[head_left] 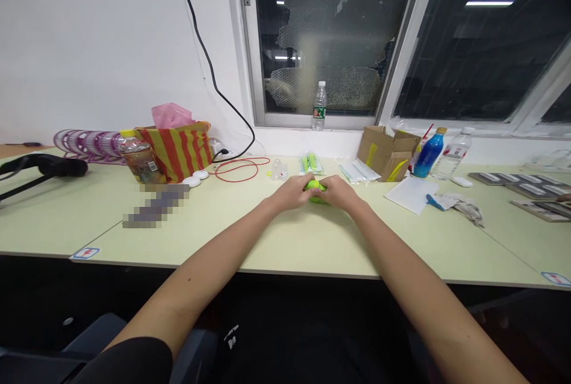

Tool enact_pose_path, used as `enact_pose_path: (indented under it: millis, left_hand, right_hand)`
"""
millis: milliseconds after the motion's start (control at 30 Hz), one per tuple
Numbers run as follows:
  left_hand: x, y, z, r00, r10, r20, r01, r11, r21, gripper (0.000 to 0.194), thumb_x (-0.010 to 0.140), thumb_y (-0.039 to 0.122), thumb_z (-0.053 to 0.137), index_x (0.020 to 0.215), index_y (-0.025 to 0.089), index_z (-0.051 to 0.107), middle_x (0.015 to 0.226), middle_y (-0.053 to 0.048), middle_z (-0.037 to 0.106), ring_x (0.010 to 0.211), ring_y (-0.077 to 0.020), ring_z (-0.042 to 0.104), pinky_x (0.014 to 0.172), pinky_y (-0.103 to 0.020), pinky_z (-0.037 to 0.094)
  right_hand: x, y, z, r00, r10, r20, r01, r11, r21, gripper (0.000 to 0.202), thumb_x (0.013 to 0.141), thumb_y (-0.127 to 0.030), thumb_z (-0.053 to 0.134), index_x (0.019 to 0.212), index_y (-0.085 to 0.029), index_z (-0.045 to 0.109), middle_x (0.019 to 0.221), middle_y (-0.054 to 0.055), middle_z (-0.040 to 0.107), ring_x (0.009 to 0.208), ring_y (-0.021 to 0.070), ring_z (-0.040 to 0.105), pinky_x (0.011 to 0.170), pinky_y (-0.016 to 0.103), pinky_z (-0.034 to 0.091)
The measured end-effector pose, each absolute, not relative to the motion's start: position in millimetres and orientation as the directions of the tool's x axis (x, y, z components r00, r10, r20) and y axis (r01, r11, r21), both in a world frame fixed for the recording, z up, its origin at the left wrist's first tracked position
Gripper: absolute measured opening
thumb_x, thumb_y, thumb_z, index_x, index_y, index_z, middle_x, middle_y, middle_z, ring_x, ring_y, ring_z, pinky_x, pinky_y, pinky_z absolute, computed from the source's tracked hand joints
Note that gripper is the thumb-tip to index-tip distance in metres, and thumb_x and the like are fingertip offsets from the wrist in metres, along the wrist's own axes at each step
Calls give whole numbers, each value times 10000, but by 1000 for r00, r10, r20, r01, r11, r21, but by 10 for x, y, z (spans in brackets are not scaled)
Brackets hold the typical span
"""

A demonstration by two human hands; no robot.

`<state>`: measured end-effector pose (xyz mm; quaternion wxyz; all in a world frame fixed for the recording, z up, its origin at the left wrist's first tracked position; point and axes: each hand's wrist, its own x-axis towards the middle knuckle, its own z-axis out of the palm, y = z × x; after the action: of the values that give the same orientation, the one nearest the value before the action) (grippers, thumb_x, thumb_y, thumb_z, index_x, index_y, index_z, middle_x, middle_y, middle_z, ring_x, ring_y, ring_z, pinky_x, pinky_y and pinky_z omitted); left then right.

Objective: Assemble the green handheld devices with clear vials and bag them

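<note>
A bright green lump (315, 184), soft-looking like modelling clay, is between my two hands over the middle of the table. My left hand (294, 192) closes on it from the left, fingers curled and thumb against its front. From the right, my right hand (338, 191) grips the same lump, and the two hands meet around it. Most of the lump is hidden by the fingers, though some green shows below them. Just behind lie a clear packet with green strips (311, 163) and a small clear plastic piece (280, 170).
Left on the pale table (285, 247) are a red cable (241, 170), a striped bag (182, 149) and a drink bottle (137, 158). Rightward are clear packets (358, 170), a cardboard box (386, 152), a blue bottle (429, 153), a white sheet (405, 195) and a glove (457, 204).
</note>
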<state>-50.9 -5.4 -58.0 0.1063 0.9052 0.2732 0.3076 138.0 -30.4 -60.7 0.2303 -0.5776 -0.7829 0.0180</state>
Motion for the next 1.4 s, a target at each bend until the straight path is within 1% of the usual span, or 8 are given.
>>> enact_pose_path:
  millis: [267,433,600,767,867,933,1100,1400]
  left_hand:
    - [-491,-82,-550,696,546,467,489,-836,249,282,970,420,395,1028,172,517,851,-91,653,741,-215,604,624,-309,402]
    - [-503,-112,-532,715,552,429,528,-828,186,320,991,397,322,1079,159,517,902,-114,666,813,-242,631,672,-339,437]
    - [-500,-89,-558,737,544,402,546,-829,120,378,1009,396,256,1144,157,516,991,-117,670,899,-250,644,733,-362,475]
    - [-428,27,-673,718,456,526,543,-840,-14,337,1005,277,265,1200,142,504,1119,-149,653,1035,-238,642,855,-372,491]
    - [-378,90,-743,656,424,625,595,-800,-81,308,987,225,300,1183,139,522,1205,-174,632,1048,-235,649,810,-347,506]
    - [-354,99,-767,617,445,649,651,-752,-103,289,979,211,319,1141,136,547,1161,-178,651,965,-227,671,725,-315,502]
    - [-298,52,-750,523,552,649,769,-634,-80,288,968,194,318,1060,95,572,888,-171,652,760,-231,657,589,-292,426]
    - [-295,136,-600,320,651,689,857,-508,81,297,984,200,250,999,108,531,939,-172,589,795,-247,619,591,-316,395]
  right_hand:
    - [1414,-320,-607,-232,917,324,815,365,-450,400,772,-512,587,578,-168,525,575,-24,434,571,99,293,508,255,198]
    - [1441,-330,-576,-253,924,288,796,368,-481,416,733,-544,616,585,-163,539,576,-31,410,589,103,280,516,250,211]
    - [1462,-336,-554,-227,943,245,830,319,-459,435,708,-570,652,596,-159,565,571,-29,435,590,107,295,520,255,215]
    - [1410,-318,-560,-169,956,242,884,255,-392,379,769,-530,609,662,-166,606,635,-7,540,576,110,378,522,250,254]
    - [1345,-306,-571,-106,964,245,920,188,-343,336,812,-485,586,718,-165,631,729,37,616,597,123,445,519,251,271]
    - [1309,-302,-581,-71,968,241,938,147,-314,302,828,-450,588,775,-160,653,810,71,652,630,135,496,523,250,282]
    - [1245,-310,-581,-8,978,207,949,73,-306,277,851,-435,586,860,-171,672,913,105,674,699,167,582,532,250,306]
    - [1010,-328,-444,29,971,236,965,34,-260,313,937,-426,514,1003,-157,661,1042,175,659,875,237,649,627,272,398]
